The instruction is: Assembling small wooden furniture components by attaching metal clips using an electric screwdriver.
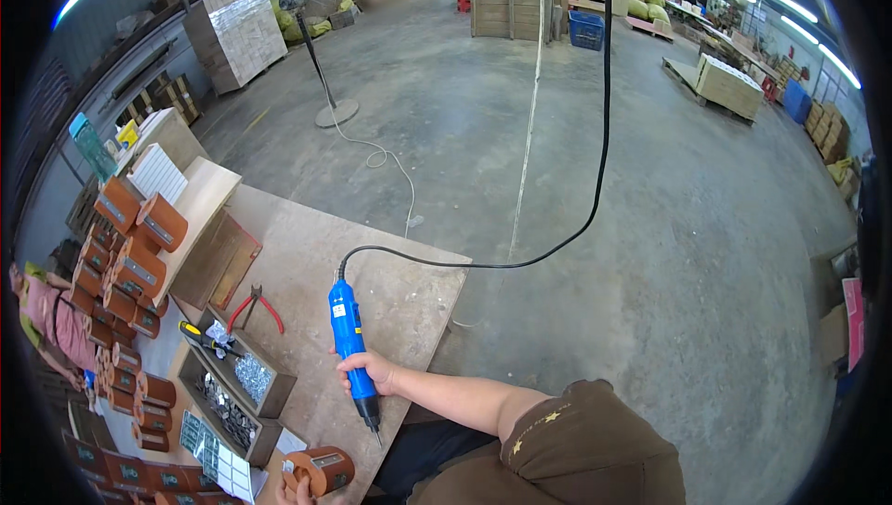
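Note:
My right hand (370, 372) is wrapped round a blue electric screwdriver (345, 321), whose black nose and thin bit point down toward the table's near edge. A black cable runs from its top end. At the lower edge, my left hand (295, 490) grips a reddish-brown cylindrical container (331, 469) with a metal strip on its side; part of this hand is cut off by the frame. The bit tip is above and right of the container, apart from it. Beside them stands a wooden parts tray (275, 399) with small metal pieces in its two compartments.
Red-handled pliers (267, 306) and a yellow-black screwdriver (199, 333) lie by the tray. Many brown containers (139, 268) are stacked at left, near another person (63, 314). A sheet of labels (209, 449) lies close by. A pedestal fan (316, 59) stands beyond the table (409, 305).

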{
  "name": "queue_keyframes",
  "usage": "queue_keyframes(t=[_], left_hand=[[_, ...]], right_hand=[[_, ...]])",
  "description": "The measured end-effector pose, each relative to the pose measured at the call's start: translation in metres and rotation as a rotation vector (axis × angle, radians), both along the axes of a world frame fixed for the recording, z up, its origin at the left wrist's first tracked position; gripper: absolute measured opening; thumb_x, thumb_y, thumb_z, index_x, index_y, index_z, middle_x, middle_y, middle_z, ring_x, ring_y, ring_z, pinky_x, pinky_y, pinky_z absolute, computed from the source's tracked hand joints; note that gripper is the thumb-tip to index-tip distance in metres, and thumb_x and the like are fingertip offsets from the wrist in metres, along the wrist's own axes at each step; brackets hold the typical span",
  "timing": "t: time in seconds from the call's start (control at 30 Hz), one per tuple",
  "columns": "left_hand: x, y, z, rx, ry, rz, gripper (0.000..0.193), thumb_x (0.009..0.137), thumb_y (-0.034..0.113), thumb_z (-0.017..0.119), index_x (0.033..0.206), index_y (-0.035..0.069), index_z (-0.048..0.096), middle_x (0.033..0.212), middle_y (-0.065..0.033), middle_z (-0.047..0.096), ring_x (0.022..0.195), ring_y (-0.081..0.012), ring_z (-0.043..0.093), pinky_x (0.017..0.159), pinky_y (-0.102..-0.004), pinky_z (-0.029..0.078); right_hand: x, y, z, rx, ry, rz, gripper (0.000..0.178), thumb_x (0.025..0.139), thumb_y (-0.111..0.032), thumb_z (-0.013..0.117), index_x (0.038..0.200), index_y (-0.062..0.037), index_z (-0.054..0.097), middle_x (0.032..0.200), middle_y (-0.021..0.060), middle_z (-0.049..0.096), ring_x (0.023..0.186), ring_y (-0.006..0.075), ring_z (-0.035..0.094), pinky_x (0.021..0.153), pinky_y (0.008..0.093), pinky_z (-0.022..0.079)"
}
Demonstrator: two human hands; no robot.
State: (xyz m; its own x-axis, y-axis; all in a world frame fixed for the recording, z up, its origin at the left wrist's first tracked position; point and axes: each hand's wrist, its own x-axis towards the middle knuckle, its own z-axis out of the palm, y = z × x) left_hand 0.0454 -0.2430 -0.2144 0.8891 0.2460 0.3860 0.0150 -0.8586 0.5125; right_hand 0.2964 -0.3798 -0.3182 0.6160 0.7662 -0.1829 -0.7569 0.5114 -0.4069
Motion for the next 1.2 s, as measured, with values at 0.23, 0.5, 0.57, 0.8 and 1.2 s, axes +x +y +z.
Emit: queue_keyframes(t=[0.23,0.5,0.57,0.8,1.2], left_hand=[[-0.006,0.026,-0.027,-0.028,-0.09,0.056,0.051,0.062,0.018,0.076,0.107,0.011,0.052,0.126,-0.0178,0.028,0.113,-0.0367,0.034,0.087,-0.045,0.038],[-0.006,-0.012,0.022,0.173,-0.153,0.184,0.053,0.051,0.011,0.075,0.098,0.006,0.051,0.112,-0.0185,0.043,0.097,-0.0337,0.047,0.081,-0.0413,0.04],[-0.006,-0.037,0.017,-0.034,-0.297,0.128,0.042,0.054,0.021,0.078,0.086,0.003,0.056,0.088,-0.0112,0.057,0.083,-0.0276,0.055,0.072,-0.0347,0.044],[0.0,-0.062,0.003,-0.59,-0.135,-0.008,0.012,0.078,0.011,0.061,0.084,0.001,0.06,0.072,-0.006,0.062,0.064,-0.0104,0.058,0.059,-0.0222,0.046],[-0.021,-0.055,-0.032,-0.396,-0.328,0.114,0.003,0.07,0.006,0.062,0.07,0.003,0.06,0.067,-0.0099,0.058,0.061,-0.0248,0.056,0.055,-0.0316,0.045]], right_hand=[[0.001,0.015,-0.004,0.017,0.011,0.067,0.048,0.07,-0.01,0.057,0.115,-0.0138,0.038,0.066,0.0059,0.05,0.056,0.0174,0.052,0.054,0.0341,0.045],[-0.029,0.001,0.026,0.099,-0.025,-0.05,0.049,0.067,-0.016,0.058,0.113,-0.0145,0.042,0.064,0.0025,0.042,0.056,0.0157,0.045,0.056,0.034,0.041],[-0.04,-0.002,0.058,0.098,-0.107,-0.046,0.05,0.068,-0.018,0.056,0.115,-0.0151,0.041,0.064,0.0027,0.043,0.056,0.0153,0.045,0.057,0.0349,0.042],[-0.057,-0.006,0.119,0.376,-0.381,0.055,0.051,0.074,-0.016,0.051,0.122,-0.011,0.033,0.067,0.0049,0.044,0.058,0.0156,0.045,0.057,0.0364,0.044],[-0.036,-0.019,0.084,0.413,-0.358,-0.07,0.047,0.08,-0.019,0.049,0.122,-0.0054,0.034,0.07,0.0025,0.041,0.062,0.013,0.04,0.06,0.0308,0.038]])
